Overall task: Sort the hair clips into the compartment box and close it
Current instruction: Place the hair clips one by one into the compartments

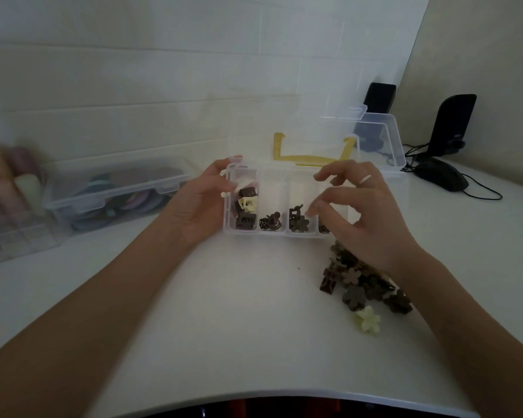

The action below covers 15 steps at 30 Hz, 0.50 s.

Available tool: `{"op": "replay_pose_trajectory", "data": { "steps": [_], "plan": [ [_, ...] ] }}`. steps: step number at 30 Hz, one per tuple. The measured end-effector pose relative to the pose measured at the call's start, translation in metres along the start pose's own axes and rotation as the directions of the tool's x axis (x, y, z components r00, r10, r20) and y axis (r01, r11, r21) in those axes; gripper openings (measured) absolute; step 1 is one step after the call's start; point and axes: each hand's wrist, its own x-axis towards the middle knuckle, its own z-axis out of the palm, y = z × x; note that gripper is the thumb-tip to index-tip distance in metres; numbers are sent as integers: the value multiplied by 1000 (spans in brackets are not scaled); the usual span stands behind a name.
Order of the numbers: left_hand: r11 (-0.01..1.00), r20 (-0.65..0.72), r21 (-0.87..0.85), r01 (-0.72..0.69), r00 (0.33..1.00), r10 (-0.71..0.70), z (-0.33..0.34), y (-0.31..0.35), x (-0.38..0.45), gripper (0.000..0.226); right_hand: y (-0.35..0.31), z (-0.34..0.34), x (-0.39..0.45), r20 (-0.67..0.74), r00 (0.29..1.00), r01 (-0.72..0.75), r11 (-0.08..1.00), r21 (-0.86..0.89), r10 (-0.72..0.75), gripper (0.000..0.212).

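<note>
A clear compartment box [272, 233] stands open on the white table, its lid [375, 137] tipped back with a yellow handle [308, 159]. Brown and cream hair clips lie in its compartments: square ones [244, 206] at the left, a dark round one [271, 221], then flower ones [299, 220]. My left hand [204, 203] grips the box's left end. My right hand [366, 212] hovers over the right compartments, fingers spread and holding nothing. A pile of brown flower and square clips [363, 282] lies on the table below that hand, with a cream flower clip [367, 320] nearest me.
A closed clear case [115, 191] with coloured items sits at the left, beside blurred bottles [9, 182] and a clear organiser [15, 239]. Two black speakers [453, 125] and a black mouse [441, 176] with cables are at the back right. The table's front edge [284, 396] curves near me.
</note>
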Motion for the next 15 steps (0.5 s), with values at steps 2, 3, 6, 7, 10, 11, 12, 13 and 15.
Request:
{"op": "replay_pose_trajectory", "data": {
  "steps": [2,3,6,7,10,11,12,13,15],
  "plan": [
    [1000,-6,6,-4,1000,4,0,-1,0,67,1,5,-1,118,993,26,989,-146,-9,35],
    [1000,-6,6,-5,1000,5,0,0,0,67,1,7,-2,141,990,42,976,-216,-12,38],
    [1000,-5,-1,-1,1000,1,1,0,0,66,6,11,-4,131,991,83,933,-350,-39,42],
    [1000,-6,-9,-2,1000,2,0,0,0,66,8,10,-4,138,990,84,928,-362,-35,44],
    [1000,-29,-12,-8,1000,8,1,-1,0,68,10,8,-2,125,992,20,974,-227,9,37],
    [1000,-43,-2,-10,999,10,1,-1,-1,67,8,6,-1,100,995,-1,990,-144,16,31],
    [1000,-59,5,-13,998,13,2,-2,-1,61,6,4,0,67,998,-13,998,-66,17,26],
    [1000,-78,4,-14,997,14,2,-1,-1,53,3,0,1,40,999,-22,1000,2,22,22],
    [1000,-128,-9,-25,991,24,1,0,-1,43,-2,-8,2,47,997,-64,992,109,59,22]
  ]
}}
